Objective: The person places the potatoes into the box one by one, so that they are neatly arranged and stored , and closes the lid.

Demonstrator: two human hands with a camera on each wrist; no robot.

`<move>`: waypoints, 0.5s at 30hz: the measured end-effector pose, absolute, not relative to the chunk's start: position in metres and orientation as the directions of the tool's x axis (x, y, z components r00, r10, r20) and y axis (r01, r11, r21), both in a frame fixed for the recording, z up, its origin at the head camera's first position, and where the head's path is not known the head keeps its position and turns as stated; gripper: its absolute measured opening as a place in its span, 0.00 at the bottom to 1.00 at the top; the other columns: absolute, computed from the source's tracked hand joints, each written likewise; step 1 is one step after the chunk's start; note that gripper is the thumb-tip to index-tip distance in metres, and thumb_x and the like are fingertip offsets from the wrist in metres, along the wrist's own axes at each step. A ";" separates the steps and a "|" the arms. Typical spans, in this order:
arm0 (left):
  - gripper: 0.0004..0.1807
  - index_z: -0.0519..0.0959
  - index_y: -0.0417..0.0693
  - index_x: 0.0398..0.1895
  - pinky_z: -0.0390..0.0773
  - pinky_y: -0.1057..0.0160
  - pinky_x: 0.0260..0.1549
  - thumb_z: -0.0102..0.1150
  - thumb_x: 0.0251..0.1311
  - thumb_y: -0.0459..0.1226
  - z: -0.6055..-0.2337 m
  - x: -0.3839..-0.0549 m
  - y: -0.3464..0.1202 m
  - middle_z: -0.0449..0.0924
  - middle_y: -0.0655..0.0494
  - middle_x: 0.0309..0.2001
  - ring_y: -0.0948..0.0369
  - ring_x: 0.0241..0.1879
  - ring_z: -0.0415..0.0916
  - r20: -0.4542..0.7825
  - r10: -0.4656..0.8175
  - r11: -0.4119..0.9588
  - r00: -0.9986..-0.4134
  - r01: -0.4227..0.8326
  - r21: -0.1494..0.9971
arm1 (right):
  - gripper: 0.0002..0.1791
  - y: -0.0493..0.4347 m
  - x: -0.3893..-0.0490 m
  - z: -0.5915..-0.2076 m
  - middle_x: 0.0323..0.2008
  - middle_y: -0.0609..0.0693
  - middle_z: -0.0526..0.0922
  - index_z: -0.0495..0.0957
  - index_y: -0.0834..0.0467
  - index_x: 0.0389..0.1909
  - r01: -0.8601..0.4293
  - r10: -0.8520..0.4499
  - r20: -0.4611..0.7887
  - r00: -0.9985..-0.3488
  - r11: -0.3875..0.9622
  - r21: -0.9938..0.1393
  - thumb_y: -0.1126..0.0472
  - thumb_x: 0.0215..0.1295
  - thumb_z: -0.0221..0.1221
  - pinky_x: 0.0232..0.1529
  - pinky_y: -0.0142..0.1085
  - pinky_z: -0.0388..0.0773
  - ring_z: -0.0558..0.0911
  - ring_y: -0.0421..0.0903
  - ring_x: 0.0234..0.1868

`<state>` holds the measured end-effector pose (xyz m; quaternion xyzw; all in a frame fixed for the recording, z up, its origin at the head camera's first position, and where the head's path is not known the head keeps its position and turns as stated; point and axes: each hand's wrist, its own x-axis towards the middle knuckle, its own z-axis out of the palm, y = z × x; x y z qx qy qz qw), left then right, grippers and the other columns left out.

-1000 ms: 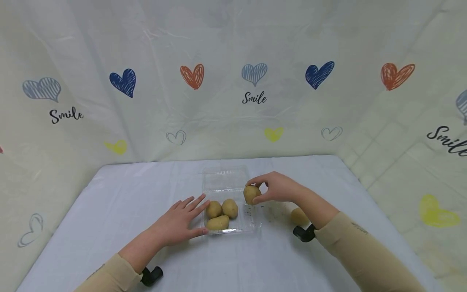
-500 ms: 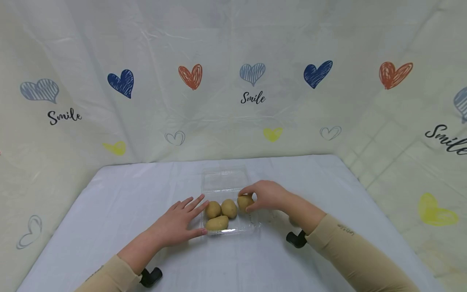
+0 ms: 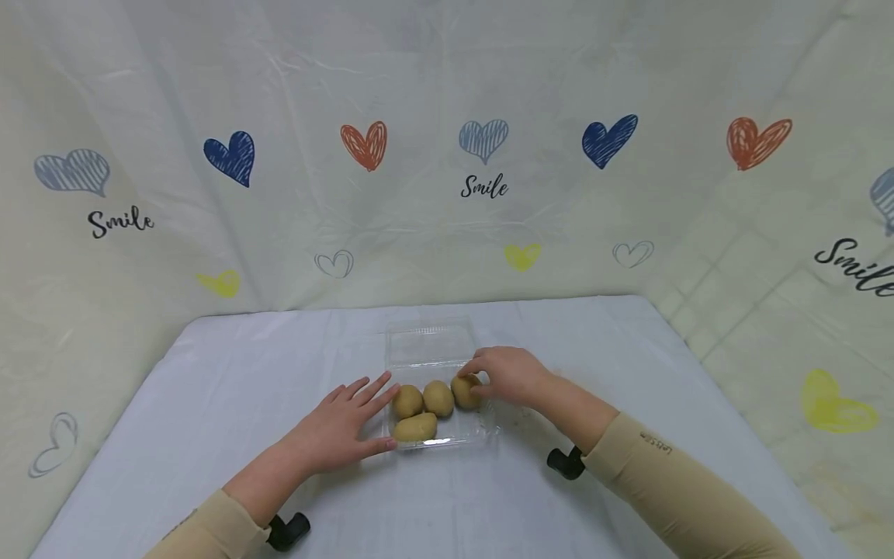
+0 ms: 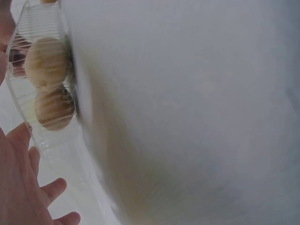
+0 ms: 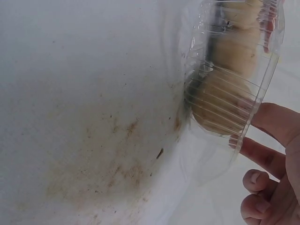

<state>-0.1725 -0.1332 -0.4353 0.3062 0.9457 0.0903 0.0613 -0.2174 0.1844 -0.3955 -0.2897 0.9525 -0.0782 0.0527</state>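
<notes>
A clear plastic clamshell box point(image 3: 447, 442) with its lid laid back holds several potatoes. The long potato point(image 3: 416, 428) lies at its front left, with two rounder ones behind. At the box's right end my right hand point(image 3: 513, 374) reaches over the rim, thumb and index finger pinching a round potato point(image 3: 466, 391) down inside. Through the ribbed wall, the right wrist view shows this potato point(image 5: 220, 103) low in the box. My left hand point(image 3: 335, 427) is spread against the left side, fingertips and thumb at the rim; in the left wrist view its fingers point(image 4: 55, 190) are straight.
A white cloth covers the table point(image 3: 419, 512). Brown dirt crumbs point(image 5: 129, 136) lie on it to the right of the box. The open lid point(image 3: 431, 343) rests toward the back. A printed curtain point(image 3: 419, 78) hangs behind the table.
My right hand has moved left and down, bringing its potato from above the box's right edge into the box. The left hand has stayed put. A potato on the cloth is now behind the right forearm.
</notes>
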 end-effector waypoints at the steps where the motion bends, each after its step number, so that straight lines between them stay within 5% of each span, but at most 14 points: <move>1: 0.48 0.51 0.64 0.79 0.52 0.41 0.70 0.45 0.60 0.72 -0.435 -0.172 -0.133 0.42 0.62 0.80 0.48 0.76 0.48 -0.063 0.588 0.798 -0.806 0.566 0.205 | 0.16 0.185 -0.217 -0.395 0.43 0.40 0.83 0.86 0.44 0.50 -0.545 -0.562 -0.051 -0.825 0.817 -0.188 0.54 0.60 0.69 0.43 0.40 0.79 0.82 0.44 0.46; 15: 0.47 0.51 0.64 0.79 0.51 0.40 0.70 0.47 0.61 0.70 -0.437 -0.172 -0.133 0.43 0.61 0.80 0.48 0.76 0.48 -0.056 0.587 0.797 -0.808 0.565 0.212 | 0.21 0.197 -0.217 -0.386 0.51 0.47 0.83 0.83 0.47 0.56 -0.528 -0.560 -0.037 -0.827 0.799 -0.286 0.54 0.61 0.69 0.51 0.44 0.77 0.81 0.49 0.54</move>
